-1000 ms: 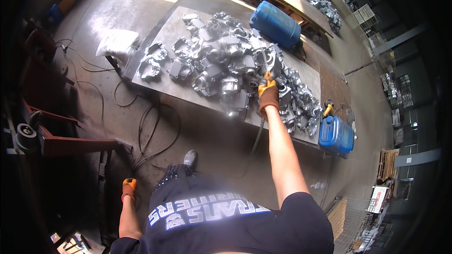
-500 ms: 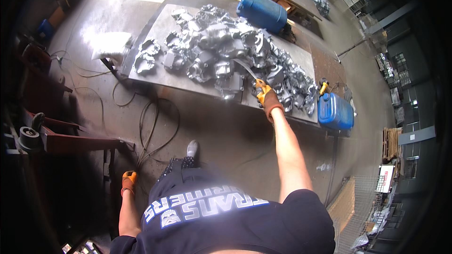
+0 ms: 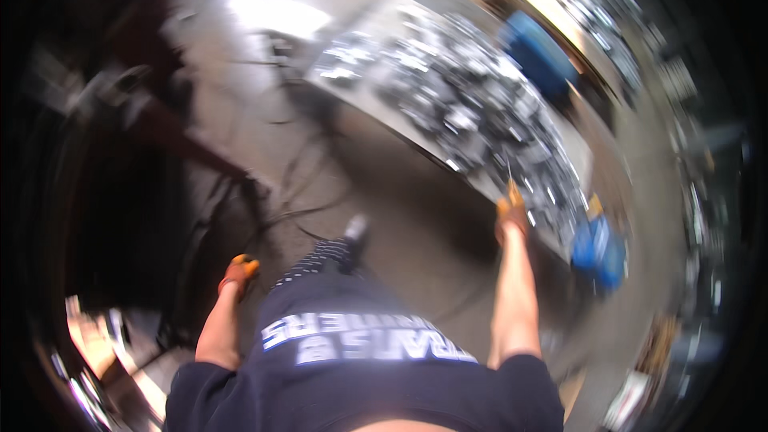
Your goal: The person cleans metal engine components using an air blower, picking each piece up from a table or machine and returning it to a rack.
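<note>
My right hand [image 3: 512, 214], in an orange and brown work glove, is closed around a long thin metal tool [image 3: 510, 170]. The tool points away from me, over the near edge of a pile of silvery cast metal parts [image 3: 472, 104]. Blur hides the tool's exact kind. The parts lie heaped on a flat grey table [image 3: 360, 100]. Low at my left side hangs my left hand [image 3: 240, 271], gloved in orange, its fingers curled and nothing visible in them.
A blue barrel [image 3: 540, 52] lies behind the pile. At the table's right end stands a blue canister [image 3: 600, 252]. Dark red metal framework [image 3: 188, 144] is on my left, with hoses [image 3: 300, 212] on the floor. More metal parts [image 3: 588, 0] show far back.
The view has swung left and blurred, so the table appears farther right. My right hand has drawn back toward the table's near edge, still gripping the tool. My left hand has risen slightly in view.
</note>
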A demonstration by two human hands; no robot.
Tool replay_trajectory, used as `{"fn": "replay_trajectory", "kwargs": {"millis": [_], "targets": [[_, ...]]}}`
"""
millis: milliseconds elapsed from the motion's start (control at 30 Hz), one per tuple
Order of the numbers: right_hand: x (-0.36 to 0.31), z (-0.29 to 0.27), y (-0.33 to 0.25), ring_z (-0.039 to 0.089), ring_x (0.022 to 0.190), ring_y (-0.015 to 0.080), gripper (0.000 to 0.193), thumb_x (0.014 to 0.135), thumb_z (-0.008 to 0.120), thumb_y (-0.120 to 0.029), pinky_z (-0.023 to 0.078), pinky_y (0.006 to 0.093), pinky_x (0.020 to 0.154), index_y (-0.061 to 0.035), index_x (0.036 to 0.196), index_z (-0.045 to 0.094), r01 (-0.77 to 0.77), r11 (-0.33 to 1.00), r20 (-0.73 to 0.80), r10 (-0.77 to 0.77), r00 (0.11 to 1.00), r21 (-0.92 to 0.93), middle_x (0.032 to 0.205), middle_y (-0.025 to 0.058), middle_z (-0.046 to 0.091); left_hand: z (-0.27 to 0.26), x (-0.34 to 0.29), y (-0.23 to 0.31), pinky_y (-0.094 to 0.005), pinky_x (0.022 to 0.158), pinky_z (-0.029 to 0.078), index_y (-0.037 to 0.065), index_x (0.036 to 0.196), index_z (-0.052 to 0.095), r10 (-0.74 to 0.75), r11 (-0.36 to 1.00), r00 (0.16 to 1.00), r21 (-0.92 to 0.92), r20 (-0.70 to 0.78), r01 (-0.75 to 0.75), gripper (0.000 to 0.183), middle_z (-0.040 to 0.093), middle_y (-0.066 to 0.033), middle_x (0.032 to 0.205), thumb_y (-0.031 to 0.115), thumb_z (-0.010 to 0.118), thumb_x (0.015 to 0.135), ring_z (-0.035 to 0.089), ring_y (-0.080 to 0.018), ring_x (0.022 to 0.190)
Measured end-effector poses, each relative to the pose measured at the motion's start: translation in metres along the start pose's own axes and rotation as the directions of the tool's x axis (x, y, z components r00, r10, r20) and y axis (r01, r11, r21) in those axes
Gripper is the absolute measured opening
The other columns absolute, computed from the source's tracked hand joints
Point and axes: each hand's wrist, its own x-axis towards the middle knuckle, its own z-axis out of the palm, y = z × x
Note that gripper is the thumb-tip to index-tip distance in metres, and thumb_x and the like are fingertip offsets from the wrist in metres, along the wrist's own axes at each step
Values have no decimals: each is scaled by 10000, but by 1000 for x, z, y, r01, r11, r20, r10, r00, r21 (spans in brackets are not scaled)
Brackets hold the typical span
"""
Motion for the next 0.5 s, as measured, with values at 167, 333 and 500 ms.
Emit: {"fn": "replay_trajectory", "kwargs": {"millis": [167, 333, 500], "targets": [[61, 20, 56, 554, 1007, 311, 461, 866, 558, -485, 439, 512, 768, -209, 1236, 548, -97, 906, 1, 106, 994, 412, 1031, 145, 611, -17, -23, 24, -362, 665, 508, 67, 963, 697, 25, 937, 992, 350, -126, 21, 287, 699, -92, 848, 235, 645, 737, 649, -210, 762], [-52, 67, -107, 603, 1031, 270, 407, 898, 560, -294, 474, 413, 805, -90, 1250, 542, 531, 824, 258, -566, 783, 198, 1118, 156, 622, -24, -33, 7, -382, 836, 510, 108, 1071, 699, -96, 948, 979, 283, -182, 145, 356, 694, -122, 1074, 278, 647, 762, 659, -273, 995], [-185, 112, -231, 652, 1055, 229, 360, 931, 563, -104, 508, 315, 842, 29, 1264, 537, 905, 373, 349, -892, 288, 206, 1205, 167, 633, -49, -35, -5, -388, 893, 492, 123, 1110, 688, -119, 970, 973, 184, -199, 157, 378, 669, -128, 1143, 293, 659, 775, 628, -288, 1077]]}}
